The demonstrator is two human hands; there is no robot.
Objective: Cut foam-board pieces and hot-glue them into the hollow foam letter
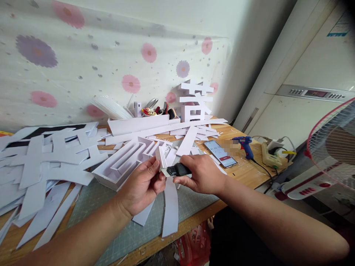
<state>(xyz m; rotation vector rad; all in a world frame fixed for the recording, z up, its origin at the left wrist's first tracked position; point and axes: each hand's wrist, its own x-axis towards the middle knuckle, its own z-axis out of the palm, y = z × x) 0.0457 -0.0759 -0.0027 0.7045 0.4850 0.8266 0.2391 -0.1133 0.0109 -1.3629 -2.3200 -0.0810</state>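
Observation:
In my right hand is a black utility knife, its blade pointing left. Between the thumb and fingers of my left hand I pinch a small stack of white foam board strips. The blade meets the lower end of these strips, close to my left fingertips. Just behind my left hand lies a white walled foam board piece with narrow inner partitions. Under my hands, long white strips rest on a grey-green cutting mat.
Cut white board shapes are heaped at left. Farther back stand a white trough and a built white character. At right are a phone, a blue glue gun, a power strip and a fan.

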